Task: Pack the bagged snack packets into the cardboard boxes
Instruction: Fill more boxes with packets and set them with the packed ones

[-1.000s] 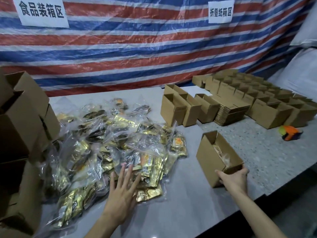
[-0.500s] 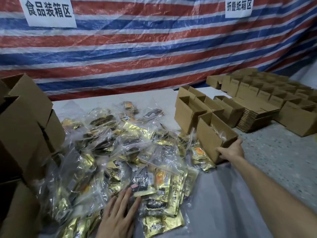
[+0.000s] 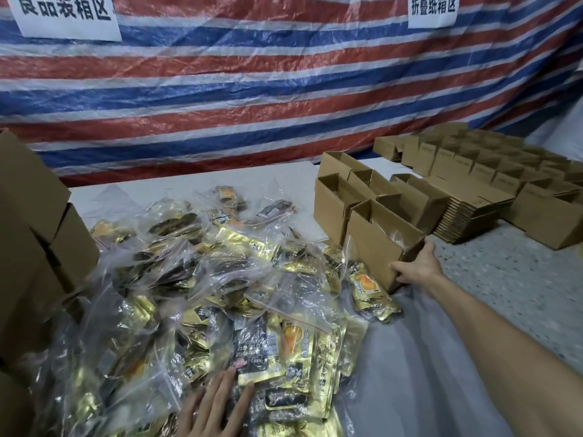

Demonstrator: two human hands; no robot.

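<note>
A heap of clear bags of gold and black snack packets (image 3: 202, 279) covers the left half of the table. My left hand (image 3: 214, 408) lies flat on the near edge of this heap with straight fingers. My right hand (image 3: 416, 266) grips the near end of an open cardboard box (image 3: 375, 241), which has a clear bag inside it. This box sits at the heap's right edge, just in front of a few empty open boxes (image 3: 340, 197).
Stacked cardboard boxes (image 3: 34, 234) stand along the left edge. Flat folded cartons (image 3: 467, 216) and several rows of open boxes (image 3: 504, 171) fill the back right. A striped tarp (image 3: 284, 89) hangs behind the table. A grey tabletop (image 3: 426, 357) lies bare under my right arm.
My right hand has carried the box from the near right of the table up and left to the heap's edge by the empty boxes. My left hand stayed on the bags.
</note>
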